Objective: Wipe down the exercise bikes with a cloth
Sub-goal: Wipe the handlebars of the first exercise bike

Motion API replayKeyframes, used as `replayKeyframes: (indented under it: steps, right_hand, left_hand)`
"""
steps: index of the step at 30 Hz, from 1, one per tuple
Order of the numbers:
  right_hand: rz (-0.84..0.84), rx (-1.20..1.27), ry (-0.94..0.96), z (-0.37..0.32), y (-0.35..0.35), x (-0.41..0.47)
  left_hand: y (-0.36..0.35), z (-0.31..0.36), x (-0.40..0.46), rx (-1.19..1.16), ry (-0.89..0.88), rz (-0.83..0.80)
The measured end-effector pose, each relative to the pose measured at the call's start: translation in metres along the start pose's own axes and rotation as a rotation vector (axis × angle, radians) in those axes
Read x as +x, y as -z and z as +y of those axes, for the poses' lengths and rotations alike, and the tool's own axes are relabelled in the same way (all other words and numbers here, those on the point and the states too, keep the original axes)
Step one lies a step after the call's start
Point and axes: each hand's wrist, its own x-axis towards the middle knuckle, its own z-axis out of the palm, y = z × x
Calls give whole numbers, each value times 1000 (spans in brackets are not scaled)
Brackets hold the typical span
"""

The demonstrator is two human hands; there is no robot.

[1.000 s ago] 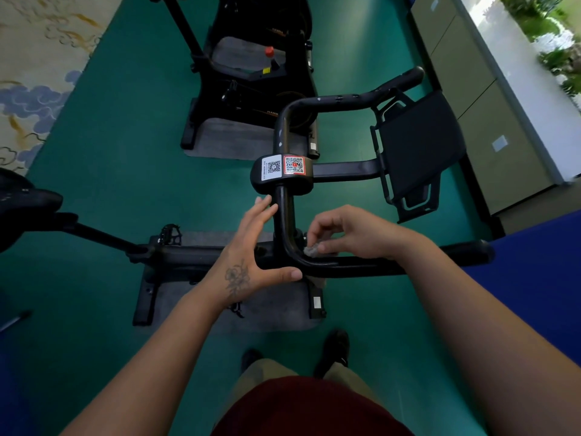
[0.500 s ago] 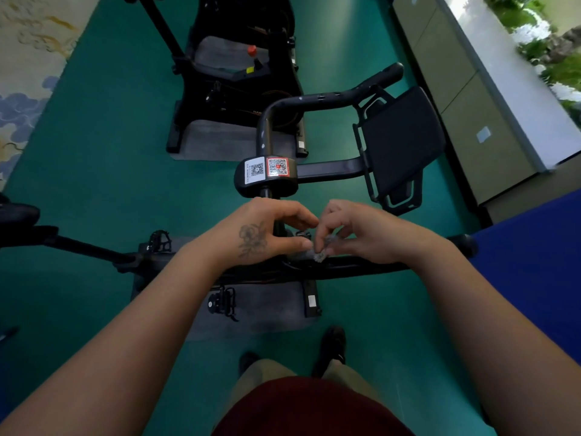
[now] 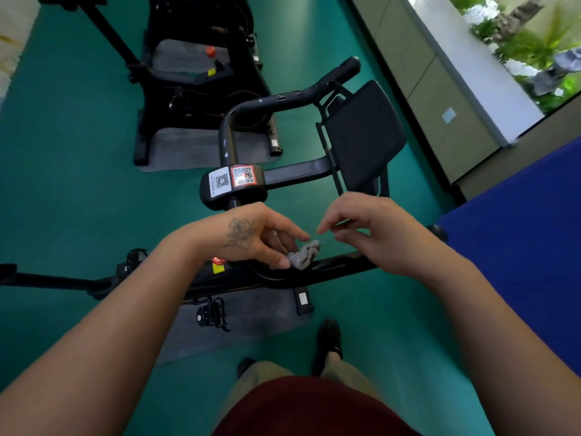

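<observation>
Pinching small grey cloth point(image 3: 304, 253) with my left hand point(image 3: 251, 237), thumb and fingertips closed on its near end. Cloth lies crumpled on black handlebar point(image 3: 333, 265) of near exercise bike point(image 3: 234, 187). My right hand point(image 3: 374, 231) hovers just beside cloth, not touching, grip loosely curled, holding nothing. Second bike point(image 3: 195, 77) stands beyond on green floor point(image 3: 78, 171).

The crumpled grey cloth point(image 3: 304, 254) looks soft and nubbly; the black handlebar tube point(image 3: 330, 268) beneath has a smooth, glossy finish.
</observation>
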Motion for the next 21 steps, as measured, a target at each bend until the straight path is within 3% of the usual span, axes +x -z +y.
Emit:
replayKeyframes:
  steps: [7, 12, 16, 21]
  right_hand:
    - [367, -145, 70, 7, 24, -41]
    - [409, -142, -21, 30, 22, -67]
    - [433, 10, -154, 47, 12, -84]
    - [466, 242, -280, 52, -3, -91]
  left_hand:
    - [8, 4, 14, 49, 0, -102]
    - [6, 1, 21, 6, 20, -154]
    - [5, -1, 28, -48, 27, -189]
    - [-21, 6, 40, -161, -12, -61]
